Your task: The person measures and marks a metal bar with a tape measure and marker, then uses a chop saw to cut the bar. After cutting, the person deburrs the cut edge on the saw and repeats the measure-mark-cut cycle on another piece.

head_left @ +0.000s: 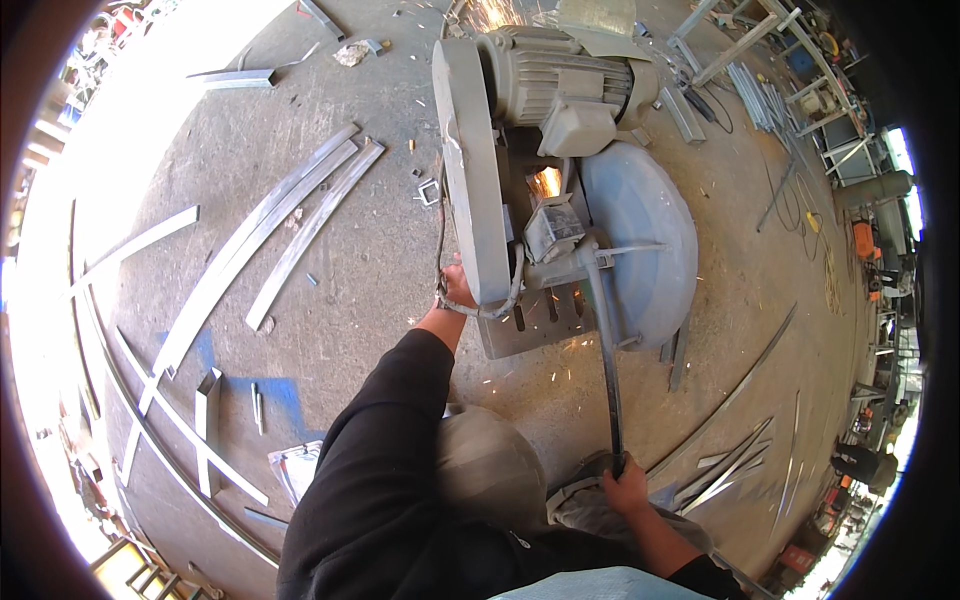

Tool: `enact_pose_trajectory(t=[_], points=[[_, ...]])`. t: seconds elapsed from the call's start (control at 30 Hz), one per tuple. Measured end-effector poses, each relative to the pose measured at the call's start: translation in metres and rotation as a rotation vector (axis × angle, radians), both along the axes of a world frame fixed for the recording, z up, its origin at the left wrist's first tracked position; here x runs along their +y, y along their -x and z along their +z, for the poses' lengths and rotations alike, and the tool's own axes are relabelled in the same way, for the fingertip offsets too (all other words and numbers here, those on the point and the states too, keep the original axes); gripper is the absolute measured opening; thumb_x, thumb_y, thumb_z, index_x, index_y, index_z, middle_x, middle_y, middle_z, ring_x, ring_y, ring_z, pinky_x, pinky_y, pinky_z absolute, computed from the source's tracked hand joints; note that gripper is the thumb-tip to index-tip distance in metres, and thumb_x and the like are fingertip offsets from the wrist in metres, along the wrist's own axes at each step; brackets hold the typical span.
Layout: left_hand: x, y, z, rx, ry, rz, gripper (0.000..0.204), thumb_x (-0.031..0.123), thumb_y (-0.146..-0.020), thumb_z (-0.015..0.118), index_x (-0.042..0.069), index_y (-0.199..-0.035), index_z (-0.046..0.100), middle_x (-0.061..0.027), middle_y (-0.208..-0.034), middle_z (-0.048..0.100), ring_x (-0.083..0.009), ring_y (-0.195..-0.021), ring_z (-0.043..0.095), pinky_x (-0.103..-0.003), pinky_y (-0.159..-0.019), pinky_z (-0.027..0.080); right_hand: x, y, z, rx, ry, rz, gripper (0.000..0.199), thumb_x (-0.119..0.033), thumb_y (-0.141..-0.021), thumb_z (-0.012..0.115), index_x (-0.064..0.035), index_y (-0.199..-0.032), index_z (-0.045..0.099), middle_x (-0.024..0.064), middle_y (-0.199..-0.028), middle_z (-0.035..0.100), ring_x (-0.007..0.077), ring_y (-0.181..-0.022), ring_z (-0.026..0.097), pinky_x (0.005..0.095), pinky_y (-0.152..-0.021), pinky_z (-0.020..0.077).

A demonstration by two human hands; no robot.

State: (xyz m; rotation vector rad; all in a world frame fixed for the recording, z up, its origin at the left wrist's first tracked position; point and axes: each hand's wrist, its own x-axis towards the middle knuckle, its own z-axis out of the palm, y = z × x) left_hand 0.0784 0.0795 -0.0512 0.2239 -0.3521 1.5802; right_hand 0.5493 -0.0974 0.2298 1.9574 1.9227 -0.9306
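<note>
— Pale blue cloth (600, 585) is lying closest to the lens, below and behind the right-hand grip. State of that grip?

— Right hand (628, 485): fingers are closing around the near end of a long curved lever (608, 375). From the grip, the lever is running forward to the cut-off saw (560, 270).

— Saw position?

— It is standing ahead of the right hand, most of it to the left. Its blue-grey guard (645, 230) is bulging out beyond the lever. Left of the guard, a long grey belt cover (468, 170) is extending away from the operator; a ribbed motor (560, 85) is sitting farthest from the grip.

— Any sparks?

— Yes. Sparks (546, 182) are glowing in the opening between belt cover and guard; more are spraying beyond the motor.

— Left hand (458, 285)?

— Reaching ahead and left of the right grip, beside the belt cover, with a black sleeve (385, 420) trailing behind. Cover and cable (518, 283) are partly hiding it; cannot tell whether it is grasping anything.

— Surroundings?

— Metal bars (317, 235) are lying left of the left hand; thin strips (735, 470) are lying near the right grip, on its right.
</note>
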Motion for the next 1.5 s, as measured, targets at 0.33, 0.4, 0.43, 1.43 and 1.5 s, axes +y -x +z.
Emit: enact_pose_trajectory(t=[0.33,0.4,0.43,1.43,1.5], points=[[0.007,0.000,-0.021,0.025,0.017,-0.010,0.081,0.047,-0.092,0.042,0.010,-0.164,0.036,-0.0115,-0.164,0.045,-0.0291,-0.148,0.047,-0.043,-0.124,0.037,0.000,-0.002,-0.005,-0.036,0.020,0.011,0.055,-0.025,-0.087,0.074,0.0045,-0.131,0.059,0.0304,-0.103,0.073,0.0495,-0.102,0.070,0.0546,-0.089,0.0563],[0.007,-0.001,-0.028,0.919,0.321,0.317,0.084,0.053,-0.092,0.046,0.009,-0.164,0.036,-0.0121,-0.163,0.045,-0.0291,-0.148,0.048,-0.043,-0.124,0.038,-0.001,0.000,-0.004,-0.051,0.004,0.003,0.054,-0.025,-0.087,0.074,0.0035,-0.130,0.060,0.0296,-0.102,0.073,0.0492,-0.101,0.070,0.0546,-0.088,0.0565],[0.006,0.000,-0.031,1.155,0.450,0.391,0.088,0.057,-0.091,0.049,0.009,-0.164,0.035,-0.0120,-0.163,0.045,-0.0290,-0.148,0.048,-0.043,-0.123,0.039,0.000,0.001,-0.002,-0.026,0.001,0.004,0.054,-0.025,-0.086,0.074,0.0035,-0.131,0.060,0.0294,-0.102,0.073,0.0492,-0.101,0.070,0.0546,-0.089,0.0564],[0.002,0.008,-0.114,2.023,0.279,0.527,0.051,0.040,-0.109,0.044,0.009,-0.148,0.052,-0.0117,-0.146,0.060,-0.0254,-0.135,0.057,-0.043,-0.111,0.049,0.000,0.007,-0.004,-0.043,-0.005,-0.010,0.046,-0.024,-0.085,0.074,-0.0016,-0.124,0.062,0.0272,-0.102,0.073,0.0500,-0.101,0.068,0.0568,-0.088,0.0551],[0.006,0.005,-0.119,2.035,0.236,0.648,0.051,0.041,-0.109,0.043,0.008,-0.148,0.052,-0.0117,-0.145,0.061,-0.0250,-0.134,0.058,-0.043,-0.111,0.049,0.001,0.008,-0.004,-0.055,-0.013,-0.014,0.044,-0.023,-0.085,0.074,-0.0021,-0.122,0.062,0.0271,-0.100,0.073,0.0502,-0.100,0.069,0.0571,-0.087,0.0552]])
